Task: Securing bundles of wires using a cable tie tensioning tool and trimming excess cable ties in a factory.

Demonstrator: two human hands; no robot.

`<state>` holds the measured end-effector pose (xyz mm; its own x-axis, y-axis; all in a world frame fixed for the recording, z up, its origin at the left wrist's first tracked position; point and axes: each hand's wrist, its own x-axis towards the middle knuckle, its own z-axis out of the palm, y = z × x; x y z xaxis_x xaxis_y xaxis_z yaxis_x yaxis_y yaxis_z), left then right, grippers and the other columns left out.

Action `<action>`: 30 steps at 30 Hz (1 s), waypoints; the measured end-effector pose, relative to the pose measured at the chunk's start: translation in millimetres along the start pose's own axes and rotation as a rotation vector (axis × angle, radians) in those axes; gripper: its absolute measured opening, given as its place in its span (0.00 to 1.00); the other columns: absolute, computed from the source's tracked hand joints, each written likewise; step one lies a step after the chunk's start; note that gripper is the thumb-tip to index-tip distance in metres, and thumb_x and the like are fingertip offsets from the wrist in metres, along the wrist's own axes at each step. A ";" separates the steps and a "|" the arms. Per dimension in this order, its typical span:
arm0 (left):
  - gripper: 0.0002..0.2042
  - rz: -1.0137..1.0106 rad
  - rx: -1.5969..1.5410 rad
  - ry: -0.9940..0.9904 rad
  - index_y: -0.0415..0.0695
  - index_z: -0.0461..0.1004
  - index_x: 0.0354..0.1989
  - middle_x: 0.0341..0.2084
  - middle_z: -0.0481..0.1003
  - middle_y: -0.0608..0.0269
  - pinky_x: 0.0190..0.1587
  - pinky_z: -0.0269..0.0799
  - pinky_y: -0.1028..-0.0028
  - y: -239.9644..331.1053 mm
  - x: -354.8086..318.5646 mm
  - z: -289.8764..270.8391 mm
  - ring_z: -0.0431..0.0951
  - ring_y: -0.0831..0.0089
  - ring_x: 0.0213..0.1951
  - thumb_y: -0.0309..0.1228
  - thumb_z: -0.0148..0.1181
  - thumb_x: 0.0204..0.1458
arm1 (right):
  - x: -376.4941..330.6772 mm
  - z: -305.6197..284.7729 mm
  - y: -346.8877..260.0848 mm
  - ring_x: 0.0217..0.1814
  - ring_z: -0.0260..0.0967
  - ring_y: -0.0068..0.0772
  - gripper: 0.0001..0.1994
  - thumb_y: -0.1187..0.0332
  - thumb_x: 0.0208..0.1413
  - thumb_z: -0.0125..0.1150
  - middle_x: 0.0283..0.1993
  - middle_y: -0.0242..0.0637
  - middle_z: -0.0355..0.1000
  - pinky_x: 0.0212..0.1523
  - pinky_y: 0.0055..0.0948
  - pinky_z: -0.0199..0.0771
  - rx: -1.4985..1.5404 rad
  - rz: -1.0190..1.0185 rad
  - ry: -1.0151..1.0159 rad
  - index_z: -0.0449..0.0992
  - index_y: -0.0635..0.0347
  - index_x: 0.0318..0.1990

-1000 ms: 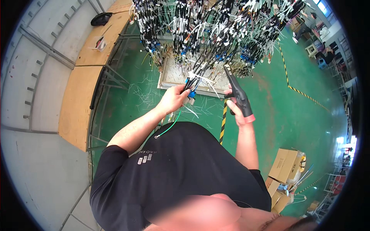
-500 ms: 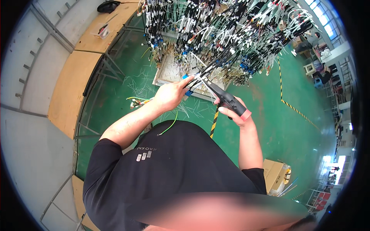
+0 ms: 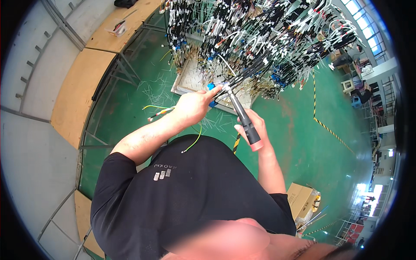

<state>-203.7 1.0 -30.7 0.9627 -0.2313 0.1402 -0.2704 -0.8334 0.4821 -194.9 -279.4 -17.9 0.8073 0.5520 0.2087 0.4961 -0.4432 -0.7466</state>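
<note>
My left hand (image 3: 193,107) is closed around a bundle of wires, a wire harness (image 3: 243,78), with the index finger stretched along it. Yellow-green wire ends (image 3: 198,141) hang out below that hand and red and white ones stick out to its left. My right hand (image 3: 259,128) grips a black cable tie gun (image 3: 244,119) with a pink end. Its narrow nose meets the bundle just beyond my left fingertips. Blue connectors (image 3: 212,93) show beside those fingertips. Exactly what sits in the nose is too small to tell.
Dense hanging wire harnesses (image 3: 260,34) fill the far side above a pale tray (image 3: 186,80). Thin white offcuts (image 3: 158,89) litter the green floor. Wooden tables (image 3: 82,82) run along the left. A cardboard box (image 3: 301,199) stands at the lower right; people sit far right.
The cable tie gun has swung left and turned, its pink end now nearer my body. My right hand has moved left with it. My left hand keeps its hold on the harness.
</note>
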 end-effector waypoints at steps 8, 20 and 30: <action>0.31 0.015 0.040 -0.034 0.57 0.63 0.76 0.35 0.79 0.58 0.35 0.80 0.59 2.4 -1.1 -11.1 0.83 0.56 0.33 0.29 0.58 0.64 | -8.5 12.8 3.4 0.23 0.67 0.44 0.17 0.65 0.48 0.80 0.23 0.39 0.67 0.27 0.37 0.70 -0.119 -0.002 0.156 0.73 0.64 0.29; 0.28 0.082 -0.089 0.007 0.56 0.64 0.75 0.34 0.81 0.54 0.36 0.78 0.53 1.3 2.7 -15.5 0.84 0.51 0.33 0.33 0.58 0.65 | -12.0 16.5 17.8 0.21 0.63 0.33 0.18 0.68 0.48 0.80 0.20 0.36 0.65 0.25 0.33 0.65 -0.032 0.032 0.265 0.71 0.63 0.25; 0.23 -0.354 -0.884 -0.336 0.42 0.76 0.64 0.40 0.84 0.64 0.49 0.75 0.70 -22.5 22.0 -18.3 0.80 0.79 0.39 0.39 0.67 0.63 | -10.5 25.9 12.0 0.59 0.70 0.51 0.21 0.70 0.47 0.68 0.49 0.42 0.71 0.73 0.59 0.59 -0.559 -0.206 0.322 0.76 0.59 0.51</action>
<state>-176.5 23.8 -22.6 0.9030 -0.2864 -0.3203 0.2554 -0.2417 0.9361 -205.7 -272.3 -45.4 0.6906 0.4644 0.5544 0.6706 -0.6983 -0.2503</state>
